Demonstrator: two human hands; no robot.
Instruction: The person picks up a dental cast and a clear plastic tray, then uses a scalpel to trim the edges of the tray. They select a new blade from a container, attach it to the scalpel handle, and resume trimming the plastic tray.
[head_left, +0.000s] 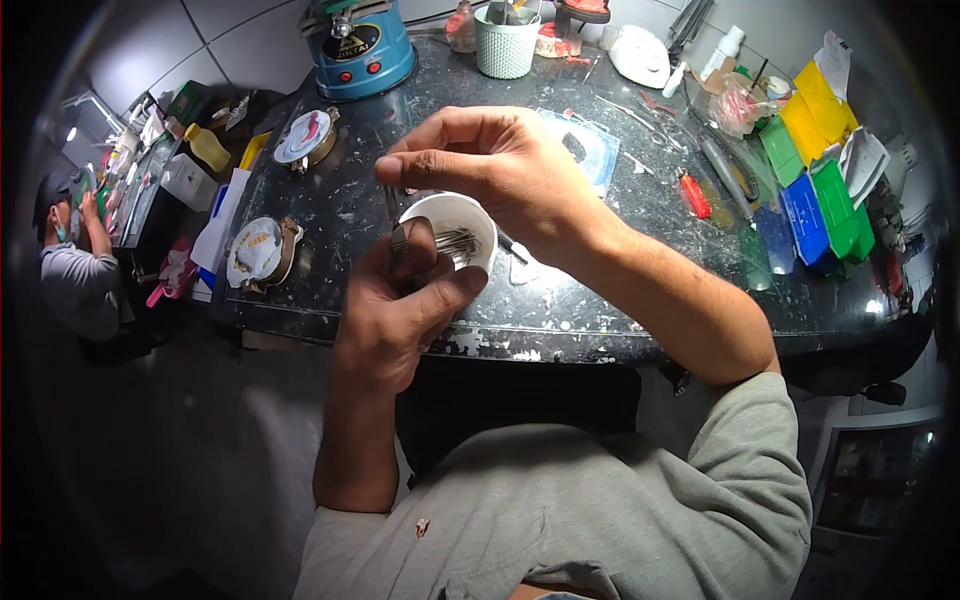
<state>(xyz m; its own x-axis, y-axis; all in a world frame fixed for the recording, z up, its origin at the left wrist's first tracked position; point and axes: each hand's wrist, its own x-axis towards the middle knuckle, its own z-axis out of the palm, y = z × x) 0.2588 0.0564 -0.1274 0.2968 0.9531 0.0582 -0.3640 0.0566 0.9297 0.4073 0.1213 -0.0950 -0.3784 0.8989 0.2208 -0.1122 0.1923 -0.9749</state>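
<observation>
My right hand [490, 165], raised above the bench, pinches a thin metal piece [392, 203] between thumb and fingertips; it points down toward my left hand [395, 310]. The left fingers are curled round the near left side of a white cup [470, 210], the thumb lying along its rim. Inside the cup lie several slender metal pieces [458, 242]. Metal also glints by the left index fingertip, just under the piece in my right hand. A dark-tipped slim tool [514, 248] rests beside the cup, partly covered by my right wrist.
A blue burner unit [360, 55] stands at the back left, with a white perforated pot [505, 50] beside it. Two round plaster-topped pieces [262, 252] sit at the left. A red-handled tool [693, 197] and coloured boxes [815, 205] occupy the right. Another person [80, 260] works far left.
</observation>
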